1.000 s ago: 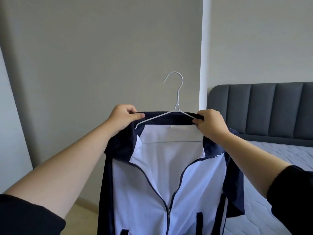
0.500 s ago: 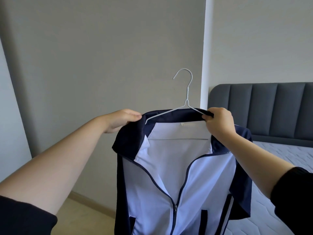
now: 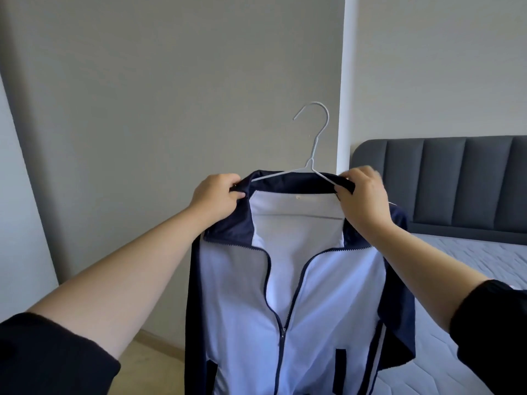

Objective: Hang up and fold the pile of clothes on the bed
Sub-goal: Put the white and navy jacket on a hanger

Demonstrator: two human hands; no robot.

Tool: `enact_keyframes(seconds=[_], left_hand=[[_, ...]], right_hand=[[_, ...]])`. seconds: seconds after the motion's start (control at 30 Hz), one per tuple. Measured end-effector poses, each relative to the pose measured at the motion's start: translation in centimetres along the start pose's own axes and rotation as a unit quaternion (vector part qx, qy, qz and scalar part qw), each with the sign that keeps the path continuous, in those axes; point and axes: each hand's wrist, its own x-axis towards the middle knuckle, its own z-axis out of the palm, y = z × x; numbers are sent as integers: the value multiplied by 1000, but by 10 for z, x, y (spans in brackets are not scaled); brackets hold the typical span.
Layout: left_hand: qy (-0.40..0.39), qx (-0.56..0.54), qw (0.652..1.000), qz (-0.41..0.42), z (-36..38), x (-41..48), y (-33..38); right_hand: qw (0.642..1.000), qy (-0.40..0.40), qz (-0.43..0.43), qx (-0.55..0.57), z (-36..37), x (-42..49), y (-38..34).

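A white and navy zip jacket [image 3: 322,295] hangs in front of me on a thin white wire hanger [image 3: 315,143], its zip half open and its hook pointing up. My left hand [image 3: 216,196] pinches the navy collar at the left shoulder. My right hand [image 3: 363,199] grips the collar together with the hanger's right arm. The jacket's lower part runs out of the bottom of the view.
A bed [image 3: 482,269] with a grey quilted mattress and a dark padded headboard [image 3: 445,178] stands at the right. A grey wall [image 3: 171,109] is straight ahead, with a white corner strip [image 3: 346,81]. Pale wood floor [image 3: 151,369] shows at the lower left.
My left hand had let go of the collar half a second ago and now pinches it again. The jacket and hanger have shifted a little to the left.
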Motion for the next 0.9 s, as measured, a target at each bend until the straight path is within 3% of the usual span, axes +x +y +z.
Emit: enact_keyframes(seconds=[0.07, 0.13, 0.23, 0.33, 0.4, 0.57, 0.7, 0.8, 0.83, 0.9], left_hand=[[58, 53, 997, -4, 4, 3, -1], [97, 70, 993, -6, 3, 7, -2], [129, 57, 990, -11, -1, 12, -3], [154, 47, 987, -3, -8, 18, 1], [159, 44, 986, 4, -13, 22, 4], [182, 84, 980, -2, -20, 27, 13], [205, 133, 969, -43, -24, 30, 9], [224, 134, 964, -43, -31, 30, 2], [230, 132, 964, -33, -33, 30, -1], [240, 125, 962, -18, -37, 30, -5]], right_hand=[[994, 1, 5, -109, -4, 7, 5], [976, -72, 52, -201, -9, 12, 11], [958, -169, 102, -207, -6, 16, 20], [974, -115, 125, -151, -2, 24, 7], [972, -87, 127, -180, -3, 33, -4], [964, -150, 121, -181, -2, 46, -25], [997, -8, -17, -70, 4, 30, -52], [983, -122, -94, -98, 12, 9, -48], [984, -124, -91, -92, 16, 7, -40], [999, -10, -54, -4, 12, 13, -28]])
